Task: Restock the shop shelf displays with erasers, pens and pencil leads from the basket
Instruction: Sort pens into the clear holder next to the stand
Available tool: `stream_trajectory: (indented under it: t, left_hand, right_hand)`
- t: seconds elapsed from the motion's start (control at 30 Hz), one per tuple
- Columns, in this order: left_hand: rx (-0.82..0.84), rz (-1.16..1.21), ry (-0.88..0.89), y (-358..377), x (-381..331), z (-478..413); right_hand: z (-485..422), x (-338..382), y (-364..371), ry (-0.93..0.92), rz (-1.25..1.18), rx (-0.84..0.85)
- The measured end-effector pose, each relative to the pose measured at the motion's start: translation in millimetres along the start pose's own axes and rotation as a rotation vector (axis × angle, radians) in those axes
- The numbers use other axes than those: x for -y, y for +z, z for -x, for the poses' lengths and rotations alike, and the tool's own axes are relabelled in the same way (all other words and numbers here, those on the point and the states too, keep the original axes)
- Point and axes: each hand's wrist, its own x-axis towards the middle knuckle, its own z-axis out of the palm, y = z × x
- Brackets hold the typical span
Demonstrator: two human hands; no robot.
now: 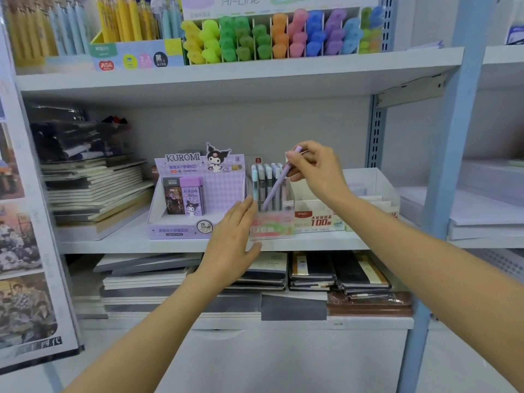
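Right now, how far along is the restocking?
The pen display already holds a row of pens. In hand: the right hand pinches a purple pen tilted into it while the left hand touches its side. Left: the Kuromi box holds just two packs; the basket is out of view.

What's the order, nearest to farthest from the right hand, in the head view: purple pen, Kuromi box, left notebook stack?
1. purple pen, pinched in the right hand.
2. Kuromi box, to its left, mid-shelf.
3. notebook stack, far left of shelf.

Right hand (313,170) pinches purple pen (276,184), tip in clear pen box (270,219). Left hand (231,239) flat against box at 9 o'clock.
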Motion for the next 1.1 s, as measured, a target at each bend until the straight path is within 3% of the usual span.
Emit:
stream_trajectory:
  t: [0.2,0.7,1.1]
  left_hand:
    - [-0.013,-0.091,0.061,0,6,-3]
    - [-0.032,-0.147,0.081,4,8,-3]
    - [-0.040,-0.125,0.086,7,11,-2]
  right_hand:
    - [-10,-1,7,-0.060,-0.116,-0.147]
    - [-15,-11,30,-0.065,0.196,0.248]
    - [-3,-29,47,-0.199,0.352,0.077]
